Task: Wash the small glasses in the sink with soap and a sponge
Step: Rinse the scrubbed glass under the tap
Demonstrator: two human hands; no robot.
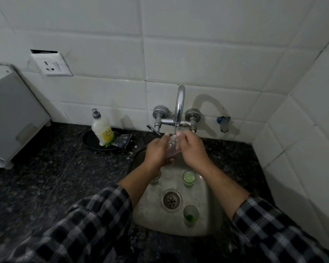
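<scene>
A small clear glass [172, 148] is held tilted under the running tap [179, 105], between my left hand [157, 152] and my right hand [191, 149]. Both hands grip it, fingers around its rim and body. Below, in the steel sink [207, 194], a small glass with pale green liquid [188, 178] stands upright behind the drain [171, 200]. Another glass with dark green at its bottom [190, 215] stands near the front right. A third glass [156, 179] peeks out from under my left wrist. No sponge can be made out for certain.
A white soap bottle [102, 130] stands on a dark round dish [91, 140] left of the sink, beside a crumpled silvery scrubber or packet [122, 140]. Dark granite counter [46, 177] surrounds the sink. A white appliance [10, 118] sits far left. Tiled walls close the back and right.
</scene>
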